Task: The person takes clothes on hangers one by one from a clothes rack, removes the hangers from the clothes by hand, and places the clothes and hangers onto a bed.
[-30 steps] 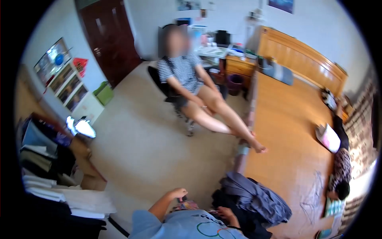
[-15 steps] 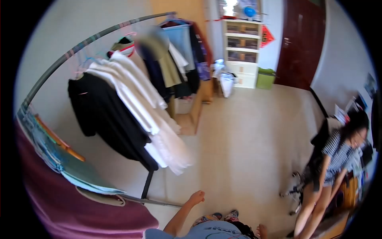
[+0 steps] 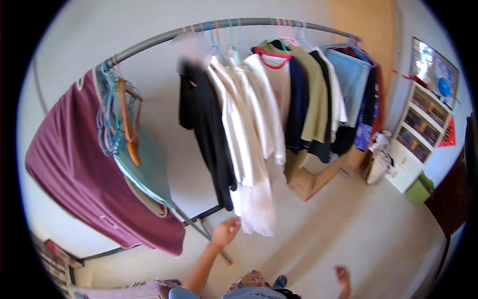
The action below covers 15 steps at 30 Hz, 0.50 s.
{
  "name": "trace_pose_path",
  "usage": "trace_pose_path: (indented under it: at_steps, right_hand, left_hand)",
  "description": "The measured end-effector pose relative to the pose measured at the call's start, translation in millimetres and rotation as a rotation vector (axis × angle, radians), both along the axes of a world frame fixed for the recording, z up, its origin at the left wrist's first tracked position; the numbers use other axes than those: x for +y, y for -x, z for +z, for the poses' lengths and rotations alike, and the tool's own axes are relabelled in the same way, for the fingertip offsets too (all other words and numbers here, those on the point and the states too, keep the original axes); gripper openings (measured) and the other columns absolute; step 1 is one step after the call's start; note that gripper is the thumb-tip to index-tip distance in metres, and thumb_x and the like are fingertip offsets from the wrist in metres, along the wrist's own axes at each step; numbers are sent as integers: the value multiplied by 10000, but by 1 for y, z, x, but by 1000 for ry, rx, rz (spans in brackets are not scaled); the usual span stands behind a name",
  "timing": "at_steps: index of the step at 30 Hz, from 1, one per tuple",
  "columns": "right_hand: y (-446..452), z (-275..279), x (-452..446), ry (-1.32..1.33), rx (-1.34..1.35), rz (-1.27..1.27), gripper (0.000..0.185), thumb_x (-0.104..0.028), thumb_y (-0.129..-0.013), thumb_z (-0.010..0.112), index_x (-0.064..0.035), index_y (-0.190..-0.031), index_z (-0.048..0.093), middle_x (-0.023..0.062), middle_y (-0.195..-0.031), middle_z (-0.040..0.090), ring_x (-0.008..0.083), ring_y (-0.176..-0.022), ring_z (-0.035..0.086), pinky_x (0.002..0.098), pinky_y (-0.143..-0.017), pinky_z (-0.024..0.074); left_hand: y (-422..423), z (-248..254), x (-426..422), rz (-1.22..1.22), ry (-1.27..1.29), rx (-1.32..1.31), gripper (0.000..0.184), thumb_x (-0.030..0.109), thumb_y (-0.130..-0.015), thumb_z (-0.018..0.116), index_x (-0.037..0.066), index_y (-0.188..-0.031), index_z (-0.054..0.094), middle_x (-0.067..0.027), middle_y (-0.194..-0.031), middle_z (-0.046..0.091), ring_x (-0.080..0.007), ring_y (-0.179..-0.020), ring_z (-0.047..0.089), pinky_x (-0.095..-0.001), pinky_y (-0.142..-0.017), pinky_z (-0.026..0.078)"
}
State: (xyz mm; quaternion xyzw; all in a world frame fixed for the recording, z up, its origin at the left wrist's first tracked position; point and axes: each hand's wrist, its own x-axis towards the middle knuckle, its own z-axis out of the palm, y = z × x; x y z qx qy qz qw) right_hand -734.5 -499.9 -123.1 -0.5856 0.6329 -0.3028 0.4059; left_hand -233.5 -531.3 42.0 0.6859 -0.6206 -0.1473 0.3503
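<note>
My left hand [image 3: 226, 232] is raised in front of the clothes rack, below the hem of a long black garment [image 3: 206, 134] and beside a long white dress [image 3: 256, 207]. Its fingers are loosely bent and a little apart, with nothing visible in them; I cannot tell whether they touch the dress. Down at the lower right, my right hand [image 3: 342, 275] hangs over the floor, fingers half curled and holding nothing visible. White shirts, a beige top with red trim [image 3: 274, 74] and an olive top [image 3: 314, 99] hang along the grey rail [image 3: 239, 22].
A maroon cloth [image 3: 94, 169] and a light green cloth [image 3: 149, 154] hang at the rack's left end, near several blue hangers and a wooden hanger [image 3: 128, 119]. At the right stand a drawer unit [image 3: 418, 129], a green bin [image 3: 419, 189] and a bag [image 3: 379, 162].
My view has swung left, so the rack now fills the middle and the seated person is out of sight. My left hand is closer to the white dress; my right hand shows more fully.
</note>
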Motion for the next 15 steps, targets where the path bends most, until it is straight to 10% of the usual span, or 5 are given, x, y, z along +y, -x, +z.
trace_pose_path:
  at_steps: [2,6,10,15]
  right_hand:
    - [-51,139,-97,496,215,97,132,-52,-783,463,-24,-893,532,102,-890,555,193,-855,522,294,-768,401]
    - [-197,335,-191,776,-343,584,157,-15,-736,486,-11,-878,552,119,-1017,497,247,-919,475,315,-785,372]
    - [-322,427,-208,1284,-201,1049,268,-51,-664,575,-54,-930,537,89,-1071,458,250,-977,440,336,-804,363]
    - [-388,454,-187,1581,-185,1293,279,-147,-638,605,-72,-894,522,83,-1081,438,258,-1009,415,363,-761,375]
  left_hand:
    - [-26,66,-11,173,203,79,139,151,-760,513,45,-845,544,-104,-721,581,-216,-656,573,-286,-573,434]
    - [-63,177,-53,304,696,126,155,134,-790,491,-16,-814,517,-62,-640,539,-96,-597,502,-224,-563,399]
    - [-87,259,-130,229,896,294,209,184,-775,526,-19,-825,512,-59,-738,505,-78,-653,445,-196,-598,363]
    - [-112,320,-212,303,834,-145,486,313,-676,584,-68,-957,474,-205,-904,490,-310,-838,491,-340,-737,383]
